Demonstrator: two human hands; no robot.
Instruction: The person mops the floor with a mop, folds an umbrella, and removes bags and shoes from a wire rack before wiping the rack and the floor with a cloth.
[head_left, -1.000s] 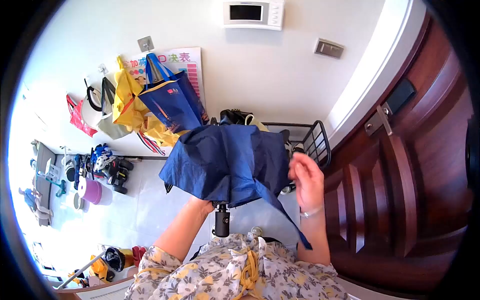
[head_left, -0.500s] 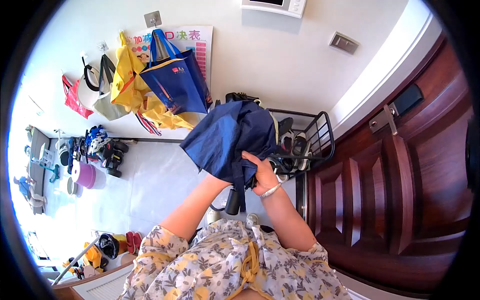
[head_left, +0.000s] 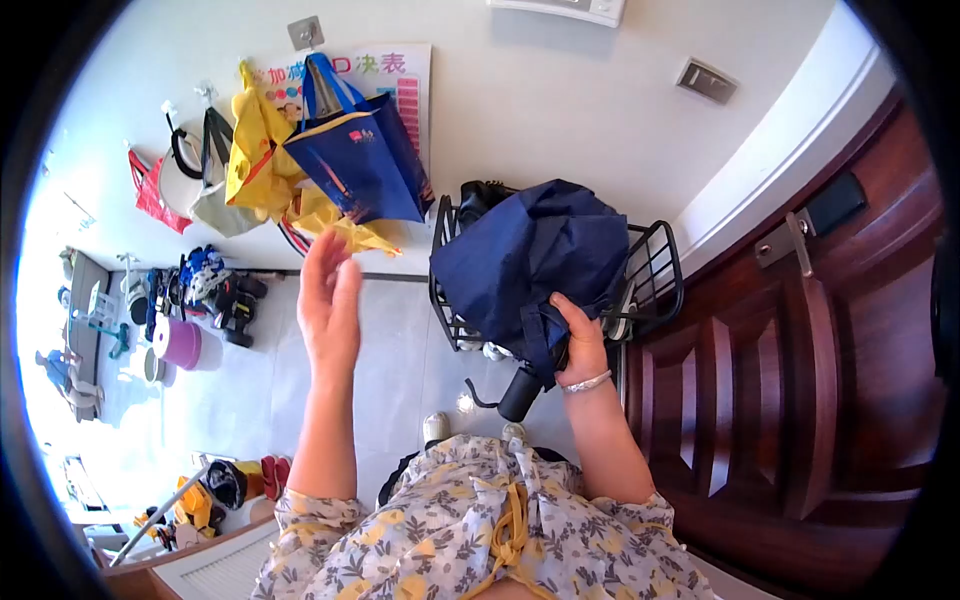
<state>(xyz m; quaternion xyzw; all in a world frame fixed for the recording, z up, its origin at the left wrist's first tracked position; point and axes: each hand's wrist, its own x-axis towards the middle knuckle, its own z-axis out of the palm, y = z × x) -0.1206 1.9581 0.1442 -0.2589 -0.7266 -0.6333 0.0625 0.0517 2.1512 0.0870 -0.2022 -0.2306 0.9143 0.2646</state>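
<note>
A dark blue folding umbrella [head_left: 530, 255], its canopy loose and bunched, is held in front of me. My right hand [head_left: 580, 340] grips it low down, close to the black handle [head_left: 518, 394] with its wrist loop, which points down toward my body. The thumb lies on the blue fabric; the other fingers are mostly hidden behind it. My left hand [head_left: 330, 300] is raised to the left, apart from the umbrella, fingers stretched out and holding nothing. Behind it hangs a yellow cloth item [head_left: 345, 225].
A black wire shoe rack [head_left: 655, 310] stands behind the umbrella. On wall hooks hang a blue paper bag [head_left: 365, 165], a yellow garment [head_left: 255, 150] and other bags. A dark wooden door [head_left: 760, 400] is on the right. A purple bucket [head_left: 178, 343] sits on the floor at left.
My left hand has let go of the umbrella and moved up and left, its fingers opening out. The umbrella, in my right hand, has shifted to the right.
</note>
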